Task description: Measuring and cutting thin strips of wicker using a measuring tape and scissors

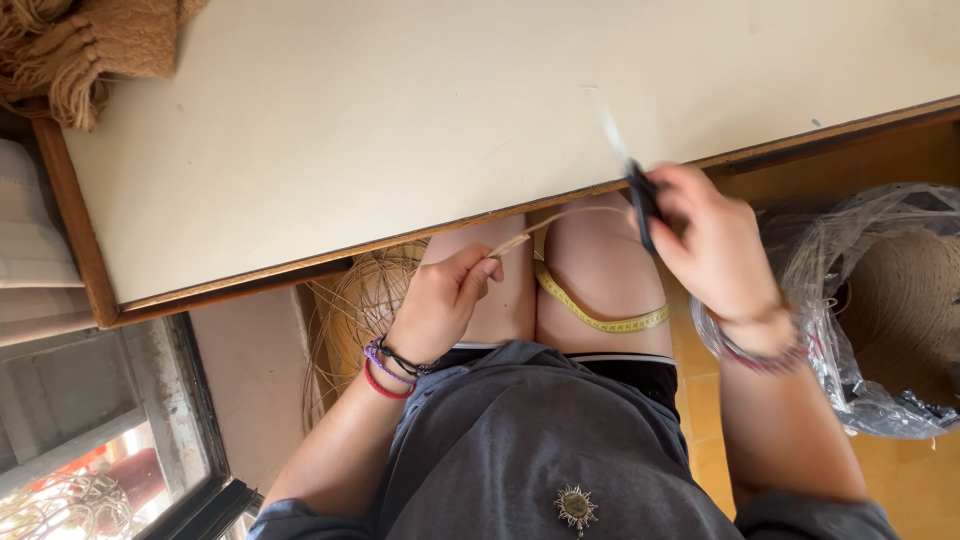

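Scissors (632, 170), blurred, sit in the right hand (715, 245), whose fingers are closed around the dark handles while the pale blades point up and away over the table edge. Just below the blades a thin straw-coloured strand (560, 222) arches leftward across the knees to the left hand (445, 295), where thumb and fingertips are pinched together on its end. Both wrists carry bracelets: red, purple and black cords on the left, beaded bands on the right. A yellow measuring tape (598, 318) lies draped over the right thigh, just beneath the strand. Left of the knees, under the table, a loose coil of the same pale fibre (355, 305) rests near the floor. To the right, a clear plastic bag (850, 300) holds a large cone of tan twine (910, 310). The cream table (350, 130) with its wooden rim fills the far part of the scene, and a fringed brown woven cloth (70, 50) lies at its far left corner.
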